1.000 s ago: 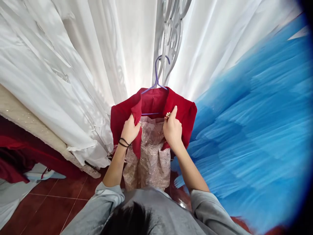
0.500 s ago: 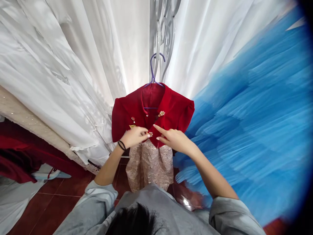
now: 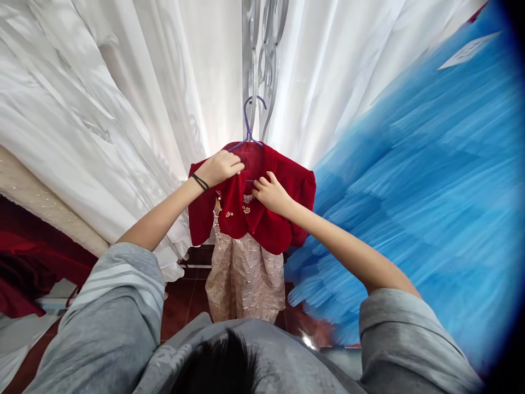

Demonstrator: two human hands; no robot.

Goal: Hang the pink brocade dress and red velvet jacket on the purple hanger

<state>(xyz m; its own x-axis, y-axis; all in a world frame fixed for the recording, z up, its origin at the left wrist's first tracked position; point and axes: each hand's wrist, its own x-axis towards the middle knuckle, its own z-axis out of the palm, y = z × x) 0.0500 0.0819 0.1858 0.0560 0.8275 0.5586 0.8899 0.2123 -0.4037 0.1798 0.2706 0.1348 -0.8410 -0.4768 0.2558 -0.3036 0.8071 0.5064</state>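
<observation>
A short red velvet jacket [image 3: 297, 189] hangs on a purple hanger [image 3: 248, 130] in front of me. My left hand [image 3: 223, 167] is closed on the jacket's left collar edge, near the neck opening. Lower down, my right hand [image 3: 272, 193] has its fingers curled over the right front edge beside the opening, index finger partly raised. Pearl-like floral ornaments [image 3: 246, 209] sit on the front edges below my hands. A dangling gold and beaded trim [image 3: 217, 205] hangs at the left front. Beneath the jacket shows a shiny pale pink-gold garment [image 3: 246, 276].
White draped cloth [image 3: 164, 82] lines the back and left. A large blue tulle garment [image 3: 410, 180] fills the right side. The hanger hooks onto an ornate white metal stand [image 3: 262, 60]. Dark red fabric [image 3: 36, 262] lies at the lower left, above reddish floor tiles [image 3: 180, 301].
Both hands have moved up from the lower ornaments to the collar and front edge. My left hand has taken hold of the collar, and the jacket's left front is now pulled into folds.
</observation>
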